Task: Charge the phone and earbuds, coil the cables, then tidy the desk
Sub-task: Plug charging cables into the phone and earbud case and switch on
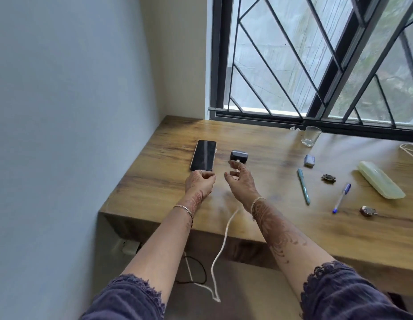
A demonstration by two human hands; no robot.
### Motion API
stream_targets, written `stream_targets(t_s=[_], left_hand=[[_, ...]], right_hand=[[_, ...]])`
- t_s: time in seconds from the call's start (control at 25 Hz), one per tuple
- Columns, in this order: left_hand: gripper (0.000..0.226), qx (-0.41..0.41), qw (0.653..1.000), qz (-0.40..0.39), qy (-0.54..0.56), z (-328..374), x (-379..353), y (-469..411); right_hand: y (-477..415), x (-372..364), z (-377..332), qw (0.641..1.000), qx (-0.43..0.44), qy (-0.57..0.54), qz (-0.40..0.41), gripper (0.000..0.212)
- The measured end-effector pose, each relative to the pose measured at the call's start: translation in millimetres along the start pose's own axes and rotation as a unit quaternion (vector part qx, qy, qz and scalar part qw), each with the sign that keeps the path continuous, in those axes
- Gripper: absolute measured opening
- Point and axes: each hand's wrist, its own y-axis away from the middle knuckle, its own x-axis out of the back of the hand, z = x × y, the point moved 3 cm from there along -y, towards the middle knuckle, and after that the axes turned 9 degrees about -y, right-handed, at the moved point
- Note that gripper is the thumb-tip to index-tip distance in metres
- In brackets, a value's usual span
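Your right fingers (236, 168) were open by the earbuds case (239, 155); your left fingers (209, 175) curled at the phone (203, 155), hold unclear. The cable (224, 239) hanging off the front edge of the counter (154, 181) could pull its plug out.

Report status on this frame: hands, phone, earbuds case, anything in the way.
Left hand curled at near end of phone, grasp unclear. Right hand open beside earbuds case; white cable hangs off desk edge. Nothing blocking.
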Motion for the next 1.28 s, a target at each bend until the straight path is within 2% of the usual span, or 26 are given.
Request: stream_targets(t_s=[0.2, 0.4, 0.52, 0.64, 0.76, 0.88, 1.08, 1.28], left_hand=[[0.005, -0.015, 1.000, 0.001, -0.001, -51.3, 66.5, 59.4], [0.015, 0.048, 0.999, 0.027, 0.000, -125.3, 120.7, 110.7], [0.014, 0.094, 0.994, 0.051, 0.034, -172.9, 143.1, 133.7], [0.019, 0.146, 0.986, 0.068, 0.051, -219.9, 153.9, 142.1], [0.028, 0.169, 0.982, 0.062, 0.053, -258.9, 155.6, 135.0], [0.041, 0.171, 0.983, 0.049, 0.046, -289.0, 152.0, 115.1], [0.053, 0.160, 0.985, 0.026, 0.055, -325.2, 133.2, 80.1], [0.057, 0.145, 0.987, 0.015, 0.072, -358.1, 114.3, 63.4]], right_hand=[[88.8, -68.0, -7.0, 0.999, -0.006, -0.037, 0.009, 0.032], [164.4, -135.4, 12.3, 0.996, -0.072, -0.058, -0.011, 0.030], [196.8, -172.1, 37.8, 0.993, -0.114, -0.033, -0.027, 0.031], [212.8, -212.5, 74.5, 0.983, -0.146, 0.050, -0.095, 0.031], [202.3, -249.8, 106.0, 0.955, -0.161, 0.142, -0.205, 0.048], [171.9, -284.9, 132.4, 0.916, -0.124, 0.256, -0.283, 0.057], [123.4, -321.9, 168.3, 0.907, -0.077, 0.310, -0.274, 0.037], [100.7, -356.3, 199.9, 0.903, -0.047, 0.332, -0.270, 0.034]])
